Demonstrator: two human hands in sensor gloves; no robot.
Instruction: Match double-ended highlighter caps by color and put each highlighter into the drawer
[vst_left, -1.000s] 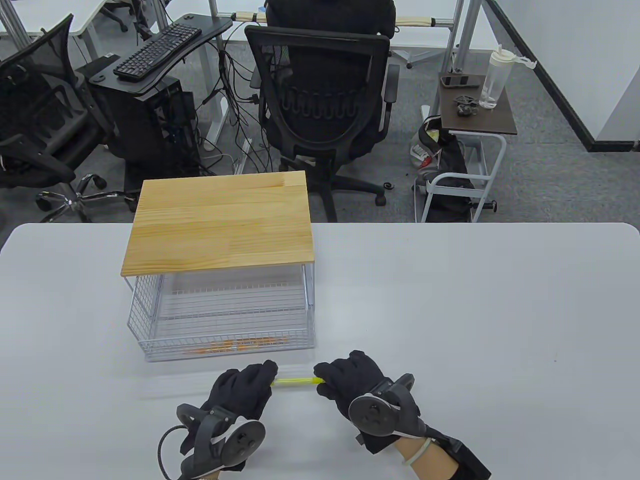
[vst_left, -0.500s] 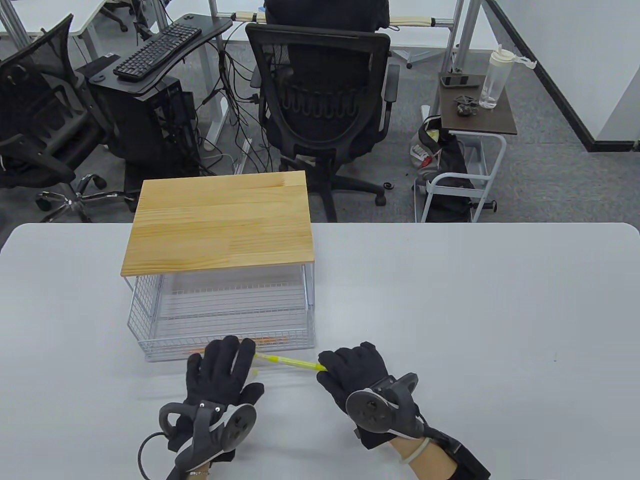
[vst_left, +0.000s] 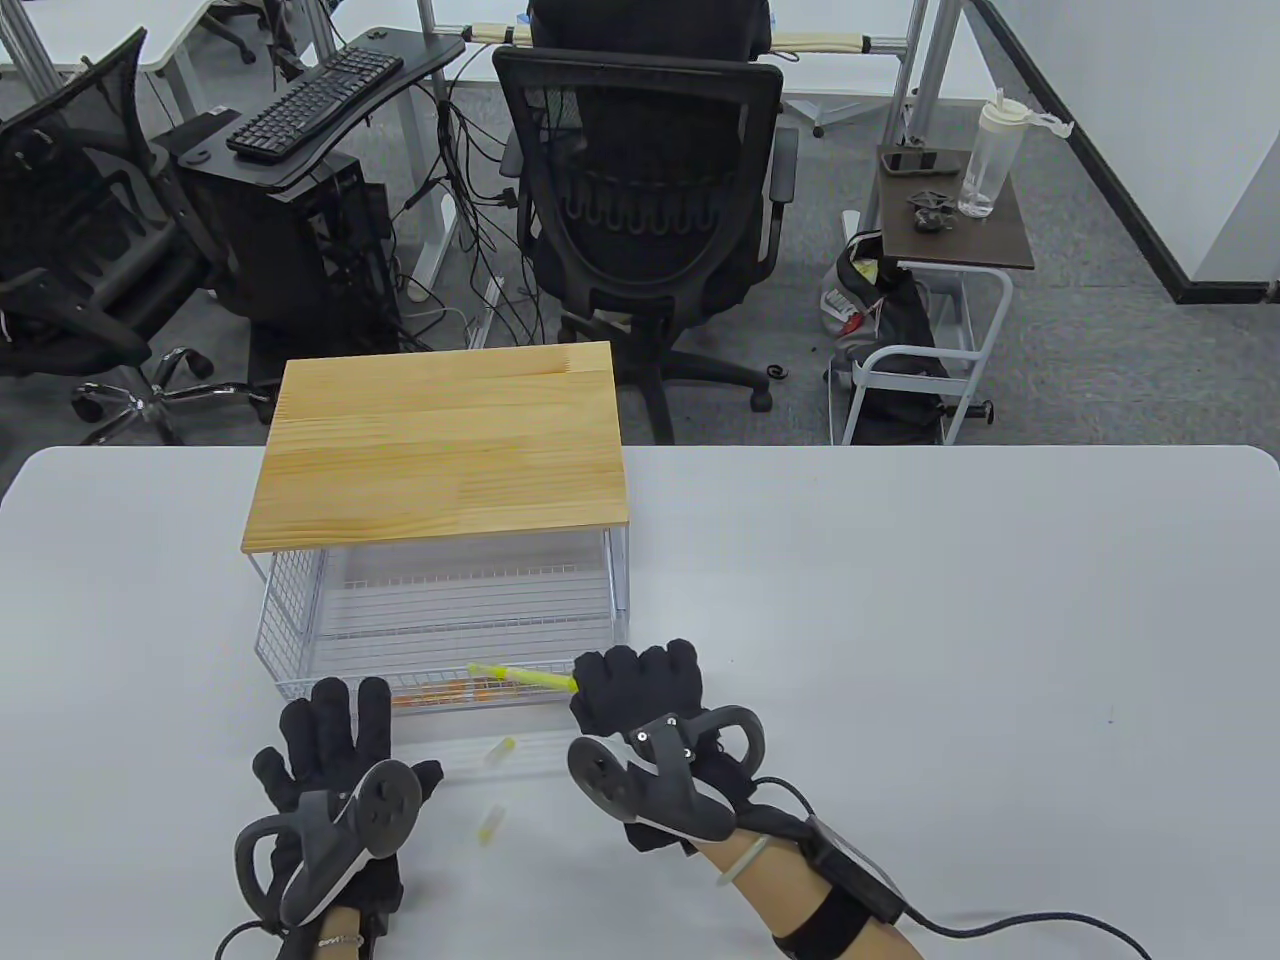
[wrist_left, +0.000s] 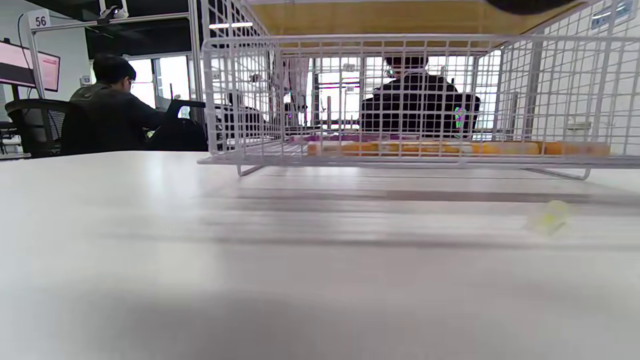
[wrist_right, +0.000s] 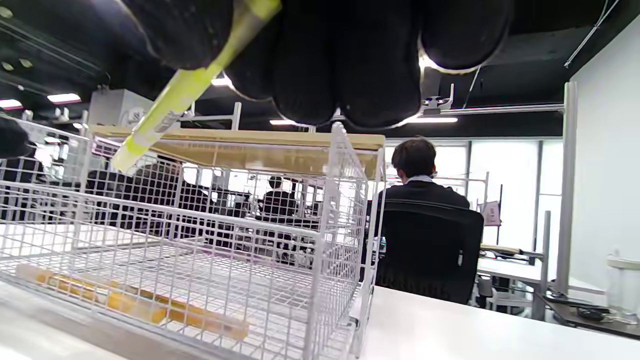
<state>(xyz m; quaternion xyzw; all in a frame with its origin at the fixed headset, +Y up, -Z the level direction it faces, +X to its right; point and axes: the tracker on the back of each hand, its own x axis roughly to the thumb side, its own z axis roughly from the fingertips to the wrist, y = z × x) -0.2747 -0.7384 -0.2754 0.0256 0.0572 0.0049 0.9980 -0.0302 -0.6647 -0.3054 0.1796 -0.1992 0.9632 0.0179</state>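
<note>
My right hand (vst_left: 612, 690) grips one end of a yellow highlighter (vst_left: 522, 677), which sticks out leftward over the front rim of the white wire drawer (vst_left: 290, 640). In the right wrist view the yellow highlighter (wrist_right: 185, 90) slants down from my curled fingers (wrist_right: 320, 55) above the drawer (wrist_right: 330, 210). An orange highlighter (vst_left: 470, 691) lies inside along the drawer's front; it shows as the orange highlighter (wrist_left: 450, 148) in the left wrist view too. Two small yellow caps (vst_left: 500, 750) (vst_left: 488, 822) lie loose on the table. My left hand (vst_left: 330, 725) rests flat, holding nothing.
The drawer sits pulled out from under a wooden-topped rack (vst_left: 440, 450) on the white table (vst_left: 900, 620). Beyond the table's far edge stands an office chair (vst_left: 640, 200) with a seated person behind it.
My left hand let go of the highlighter and moved left, flat on the table. My right hand carried the highlighter up-left over the drawer's front. Two yellow caps now lie on the table.
</note>
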